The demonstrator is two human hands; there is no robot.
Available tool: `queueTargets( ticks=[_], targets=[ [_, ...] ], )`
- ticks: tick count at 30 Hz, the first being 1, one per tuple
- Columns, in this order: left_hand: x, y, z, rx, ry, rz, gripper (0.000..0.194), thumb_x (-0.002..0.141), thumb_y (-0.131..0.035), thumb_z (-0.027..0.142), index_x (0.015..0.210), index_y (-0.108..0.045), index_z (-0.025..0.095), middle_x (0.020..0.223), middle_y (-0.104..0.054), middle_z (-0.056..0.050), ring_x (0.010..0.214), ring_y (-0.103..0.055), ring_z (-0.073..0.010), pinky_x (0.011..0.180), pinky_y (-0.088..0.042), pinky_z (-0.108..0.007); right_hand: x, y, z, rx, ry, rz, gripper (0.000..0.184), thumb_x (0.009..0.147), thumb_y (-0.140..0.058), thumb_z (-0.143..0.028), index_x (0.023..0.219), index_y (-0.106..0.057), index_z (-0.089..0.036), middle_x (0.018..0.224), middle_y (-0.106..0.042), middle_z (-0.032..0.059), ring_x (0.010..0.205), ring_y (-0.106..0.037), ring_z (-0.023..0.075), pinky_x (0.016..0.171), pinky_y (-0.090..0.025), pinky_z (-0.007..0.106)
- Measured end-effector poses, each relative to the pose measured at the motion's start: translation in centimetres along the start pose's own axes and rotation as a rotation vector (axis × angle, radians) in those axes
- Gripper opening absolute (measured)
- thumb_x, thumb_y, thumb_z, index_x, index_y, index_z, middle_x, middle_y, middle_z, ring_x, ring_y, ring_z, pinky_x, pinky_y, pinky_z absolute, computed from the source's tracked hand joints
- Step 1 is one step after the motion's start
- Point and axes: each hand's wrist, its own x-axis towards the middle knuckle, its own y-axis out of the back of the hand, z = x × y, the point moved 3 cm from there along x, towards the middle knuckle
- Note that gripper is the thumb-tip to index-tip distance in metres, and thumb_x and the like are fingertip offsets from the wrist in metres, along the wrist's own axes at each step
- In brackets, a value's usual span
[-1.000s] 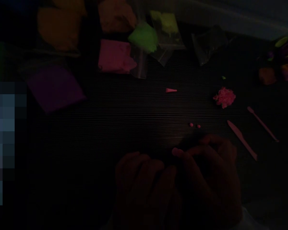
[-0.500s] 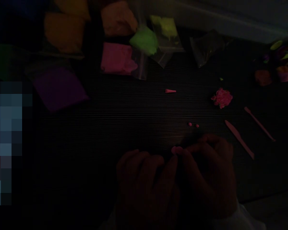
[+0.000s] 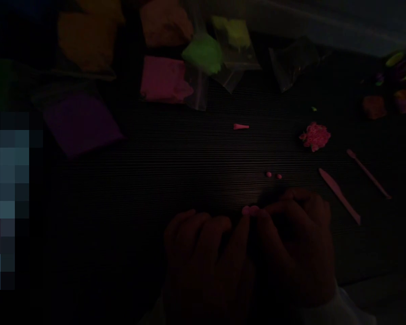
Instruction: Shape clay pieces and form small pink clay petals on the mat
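Note:
Two small flattened pink clay pieces [image 3: 250, 210], side by side and touching, sit between my hands in dim light. My right hand [image 3: 299, 243] pinches their right end between thumb and forefinger. My left hand [image 3: 206, 257] has its fingers curled, and its thumb tip presses against the left piece; how its other fingertips meet the clay is hidden. Just beyond lie two tiny pink clay balls [image 3: 274, 175]. Farther off is a small pink clay cone [image 3: 241, 127]. A ruffled pink clay flower [image 3: 316, 136] rests to the right.
A pink modelling knife [image 3: 339, 195] and a thin pink tool [image 3: 368, 174] lie at right. Bags of pink [image 3: 165, 80], purple [image 3: 83, 124], orange [image 3: 86, 40] and green clay [image 3: 203, 54] line the back. A brown lump [image 3: 374, 107] sits near the right edge.
My left thumb has come up against the pink clay, which only my right hand held a second ago. Two rounded pieces now show side by side. The view has shifted slightly.

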Motion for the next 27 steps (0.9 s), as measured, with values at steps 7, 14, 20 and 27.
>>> queueTargets(
  ticks=[7, 14, 20, 27],
  targets=[
    [0.03, -0.3, 0.34, 0.056, 0.019, -0.015, 0.033, 0.068, -0.053, 0.022, 0.1, -0.058, 0.029, 0.083, -0.053, -0.003, 0.086, -0.044, -0.0208, 0.078, -0.041, -0.045, -0.05, -0.06, 0.04, 0.003, 0.0, 0.014, 0.009, 0.064, -0.059, -0.029, 0.061, -0.058, -0.02, 0.084, -0.046, 0.0041, 0.084, -0.043, 0.0214, 0.072, -0.037, 0.042],
    [0.11, -0.49, 0.46, 0.095, 0.034, -0.057, 0.035, 0.068, -0.053, 0.024, 0.102, -0.057, 0.031, 0.084, -0.054, -0.003, 0.087, -0.043, -0.0208, 0.08, -0.039, -0.044, -0.06, 0.01, -0.1, -0.01, -0.006, 0.003, 0.01, 0.064, -0.057, -0.029, 0.062, -0.058, -0.02, 0.084, -0.046, 0.004, 0.083, -0.044, 0.021, 0.072, -0.036, 0.041],
    [0.28, -0.48, 0.49, 0.079, 0.021, -0.047, 0.033, 0.068, -0.053, 0.026, 0.101, -0.058, 0.03, 0.083, -0.055, -0.003, 0.085, -0.043, -0.021, 0.078, -0.039, -0.045, -0.12, 0.02, -0.13, -0.011, -0.013, 0.001, 0.011, 0.065, -0.057, -0.03, 0.061, -0.057, -0.019, 0.082, -0.046, 0.004, 0.082, -0.044, 0.0206, 0.072, -0.037, 0.04],
    [0.4, -0.39, 0.59, 0.098, 0.018, -0.015, 0.031, 0.068, -0.054, 0.026, 0.098, -0.06, 0.028, 0.081, -0.055, -0.004, 0.084, -0.044, -0.0211, 0.077, -0.039, -0.045, -0.01, 0.08, -0.23, -0.014, -0.009, -0.001, 0.011, 0.065, -0.057, -0.029, 0.062, -0.056, -0.019, 0.08, -0.047, 0.0043, 0.082, -0.045, 0.0207, 0.071, -0.038, 0.041]
  ],
)
